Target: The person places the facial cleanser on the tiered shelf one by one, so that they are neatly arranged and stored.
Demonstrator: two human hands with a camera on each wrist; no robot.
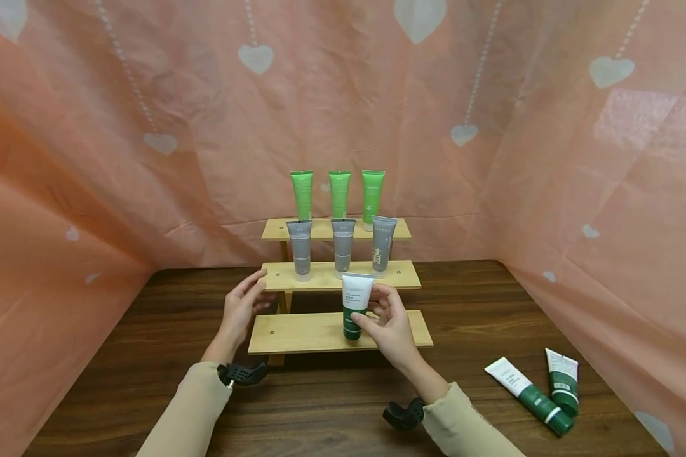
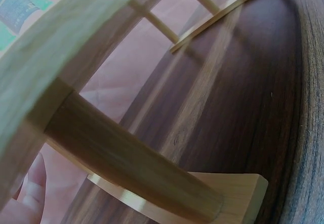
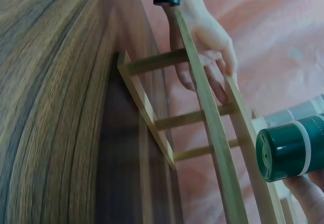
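My right hand (image 1: 390, 324) pinches a white and dark green squeeze tube (image 1: 356, 295) between thumb and fingers, upright with its cap down. In the right wrist view the tube's green cap (image 3: 283, 150) hangs just above the lowest shelf. My left hand (image 1: 242, 308) grips the left end of the middle shelf (image 1: 274, 277) of a three-step wooden stand (image 3: 205, 100). Three grey tubes (image 1: 301, 249) stand in a row on that middle shelf. Three bright green tubes (image 1: 339, 193) stand on the top shelf (image 1: 322, 230).
Two more white and green tubes, one nearer (image 1: 528, 395) and one behind (image 1: 564, 381), lie touching on the dark wooden table (image 1: 474, 330) at the right. A pink curtain (image 1: 206, 158) with white hearts encloses the back and sides.
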